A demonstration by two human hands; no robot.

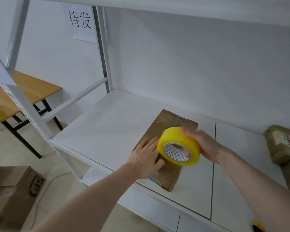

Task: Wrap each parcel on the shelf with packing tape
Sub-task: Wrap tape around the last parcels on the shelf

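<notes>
On the white shelf (117, 124), the flat brown parcel (170, 121) overhangs the front edge, the left hand (145, 159) pressing it with straight fingers, the right hand (203, 144) gripping the yellow tape roll (178, 145) above it, bare board stretching leftward

Centre frame, the flat brown paper parcel (164, 131) shows glossy, crinkled tape over matt wrapping. The translucent yellow plastic tape roll (179, 145) shines smoothly around a printed cardboard core. The white painted metal shelf (117, 121) looks smooth and matt. Lower left, a matt brown corrugated cardboard box (15, 195); left, a smooth wood-grain tabletop (35, 87).
</notes>
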